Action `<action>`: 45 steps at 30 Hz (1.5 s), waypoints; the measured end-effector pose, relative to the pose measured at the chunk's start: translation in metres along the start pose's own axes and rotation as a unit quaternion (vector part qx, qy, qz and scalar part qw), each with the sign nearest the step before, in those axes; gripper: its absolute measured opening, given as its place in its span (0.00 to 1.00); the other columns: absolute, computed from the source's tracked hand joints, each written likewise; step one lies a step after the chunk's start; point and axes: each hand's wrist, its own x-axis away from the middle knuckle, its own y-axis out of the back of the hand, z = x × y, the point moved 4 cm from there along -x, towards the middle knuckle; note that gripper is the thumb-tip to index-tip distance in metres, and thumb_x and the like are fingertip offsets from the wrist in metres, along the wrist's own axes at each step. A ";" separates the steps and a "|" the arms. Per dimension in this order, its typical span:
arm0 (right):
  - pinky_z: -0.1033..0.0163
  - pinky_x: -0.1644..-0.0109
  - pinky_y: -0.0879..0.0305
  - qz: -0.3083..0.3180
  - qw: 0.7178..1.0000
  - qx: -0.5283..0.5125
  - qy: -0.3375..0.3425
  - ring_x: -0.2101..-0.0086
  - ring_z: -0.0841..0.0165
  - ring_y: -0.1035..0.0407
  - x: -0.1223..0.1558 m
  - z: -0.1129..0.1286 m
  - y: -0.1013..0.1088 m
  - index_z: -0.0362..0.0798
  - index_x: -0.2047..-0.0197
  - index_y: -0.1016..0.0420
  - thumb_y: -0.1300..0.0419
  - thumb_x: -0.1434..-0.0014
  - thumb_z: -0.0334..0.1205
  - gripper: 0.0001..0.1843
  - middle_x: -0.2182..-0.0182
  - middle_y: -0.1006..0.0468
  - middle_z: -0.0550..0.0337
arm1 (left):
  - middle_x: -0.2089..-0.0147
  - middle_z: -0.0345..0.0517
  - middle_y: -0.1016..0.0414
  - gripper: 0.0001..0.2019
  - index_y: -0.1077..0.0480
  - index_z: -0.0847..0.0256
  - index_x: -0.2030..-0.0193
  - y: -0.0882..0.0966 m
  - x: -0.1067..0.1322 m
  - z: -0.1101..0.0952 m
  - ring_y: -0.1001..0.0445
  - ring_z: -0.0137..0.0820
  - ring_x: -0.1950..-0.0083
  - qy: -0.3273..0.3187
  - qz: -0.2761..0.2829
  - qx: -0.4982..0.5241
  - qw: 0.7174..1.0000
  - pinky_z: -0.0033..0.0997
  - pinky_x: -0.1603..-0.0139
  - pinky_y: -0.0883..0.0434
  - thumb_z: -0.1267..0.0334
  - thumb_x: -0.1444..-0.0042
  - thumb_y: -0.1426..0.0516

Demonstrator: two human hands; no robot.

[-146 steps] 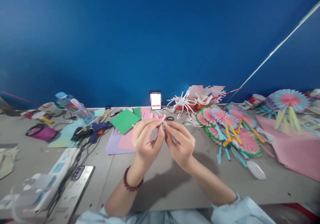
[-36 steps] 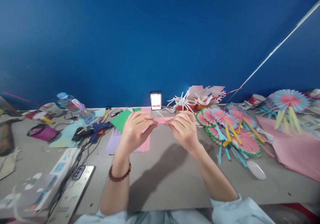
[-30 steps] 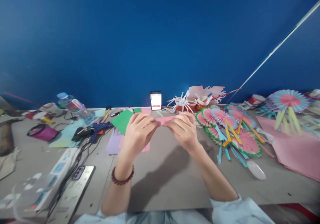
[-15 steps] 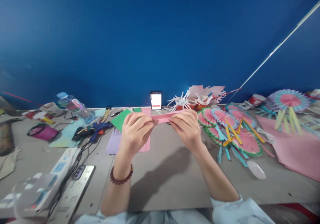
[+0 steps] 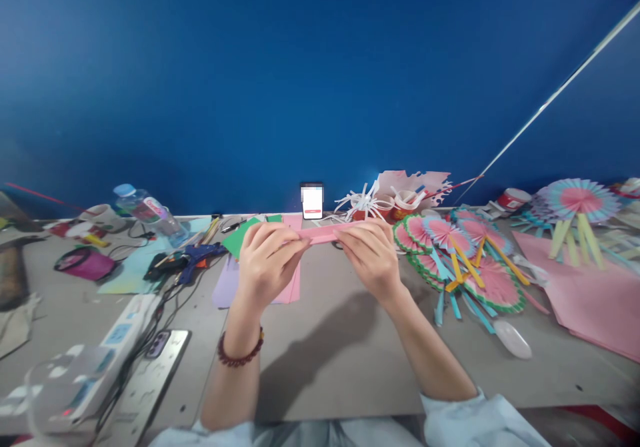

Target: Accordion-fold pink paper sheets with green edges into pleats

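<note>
Both of my hands hold a narrow folded pink paper strip (image 5: 323, 234) up above the grey table (image 5: 325, 360), stretched sideways between them. My left hand (image 5: 265, 264) pinches its left end with fingers curled; a dark bead bracelet circles that wrist. My right hand (image 5: 370, 257) pinches the strip's right part, thumb under and fingers on top. Under my left hand lie pink, purple and green paper sheets (image 5: 240, 234).
Several pink pleated paper fans (image 5: 460, 254) with coloured sticks lie right of my hands, a large pink sheet (image 5: 595, 300) beyond. A glue gun (image 5: 193, 257), water bottle (image 5: 147, 210), power strip (image 5: 95, 367) and phone (image 5: 155, 367) are at left. A small phone (image 5: 312, 202) leans on the blue wall.
The pink paper was a small bunched piece between my fingertips; it is now drawn out into a long strip, and my hands have moved apart and slightly up.
</note>
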 end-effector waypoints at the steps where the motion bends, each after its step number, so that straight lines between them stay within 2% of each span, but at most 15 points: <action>1: 0.55 0.48 0.37 -0.004 1.000 0.002 0.002 0.62 0.67 0.28 0.001 0.000 0.000 0.54 0.51 0.25 0.41 0.40 0.27 0.17 0.64 0.20 0.62 | 0.69 0.42 0.22 0.05 0.27 0.57 0.65 0.000 0.000 0.000 0.27 0.33 0.63 -0.001 -0.002 0.000 1.000 0.36 0.59 0.35 0.71 0.47 0.37; 5: 0.55 0.49 0.35 -0.021 1.000 0.000 0.006 0.65 0.68 0.28 0.003 0.001 -0.002 0.52 0.54 0.24 0.42 0.41 0.25 0.15 0.67 0.20 0.62 | 0.68 0.42 0.22 0.04 0.26 0.57 0.65 0.001 -0.001 0.000 0.27 0.33 0.63 0.002 0.005 0.001 1.000 0.36 0.59 0.35 0.70 0.45 0.38; 10: 0.56 0.49 0.33 -0.037 0.999 -0.012 0.003 0.68 0.69 0.29 0.002 0.002 -0.001 0.54 0.55 0.24 0.44 0.39 0.24 0.17 0.71 0.22 0.63 | 0.68 0.42 0.22 0.04 0.25 0.56 0.64 0.000 0.000 -0.002 0.27 0.33 0.62 0.000 0.013 -0.001 1.000 0.35 0.59 0.35 0.70 0.44 0.39; 15: 0.53 0.46 0.35 -0.014 1.000 -0.002 0.001 0.63 0.66 0.28 -0.003 -0.003 0.003 0.54 0.53 0.26 0.41 0.39 0.29 0.13 0.66 0.20 0.61 | 0.69 0.42 0.23 0.05 0.25 0.56 0.64 0.001 0.001 -0.001 0.27 0.33 0.62 -0.001 -0.006 -0.013 1.000 0.35 0.60 0.34 0.70 0.45 0.38; 20: 0.53 0.50 0.33 -0.017 1.000 0.002 -0.009 0.59 0.64 0.28 -0.004 -0.010 0.007 0.52 0.54 0.26 0.39 0.41 0.30 0.12 0.63 0.20 0.58 | 0.69 0.42 0.24 0.04 0.26 0.57 0.66 0.004 0.000 0.002 0.27 0.33 0.63 0.014 -0.023 -0.013 1.000 0.35 0.61 0.32 0.70 0.46 0.38; 33: 0.54 0.50 0.31 -0.038 0.999 0.008 0.004 0.62 0.65 0.27 0.001 -0.007 0.003 0.54 0.54 0.24 0.43 0.39 0.27 0.15 0.65 0.19 0.60 | 0.68 0.42 0.23 0.04 0.26 0.56 0.65 0.007 0.001 0.004 0.27 0.33 0.62 0.021 -0.002 -0.016 1.000 0.36 0.59 0.32 0.69 0.45 0.39; 40: 0.55 0.53 0.29 -0.078 0.997 -0.010 0.003 0.69 0.68 0.29 0.003 -0.006 0.003 0.53 0.57 0.23 0.44 0.40 0.25 0.15 0.73 0.22 0.61 | 0.69 0.42 0.23 0.06 0.25 0.56 0.64 0.007 0.000 0.001 0.27 0.34 0.63 0.006 -0.008 -0.013 1.000 0.36 0.60 0.32 0.71 0.47 0.37; 45: 0.53 0.50 0.30 -0.047 0.998 -0.029 0.005 0.65 0.66 0.27 -0.001 -0.011 0.006 0.52 0.55 0.24 0.42 0.40 0.27 0.13 0.69 0.21 0.60 | 0.69 0.42 0.24 0.05 0.25 0.56 0.64 0.005 0.002 0.002 0.27 0.33 0.62 0.013 -0.011 -0.014 1.000 0.36 0.60 0.32 0.70 0.46 0.38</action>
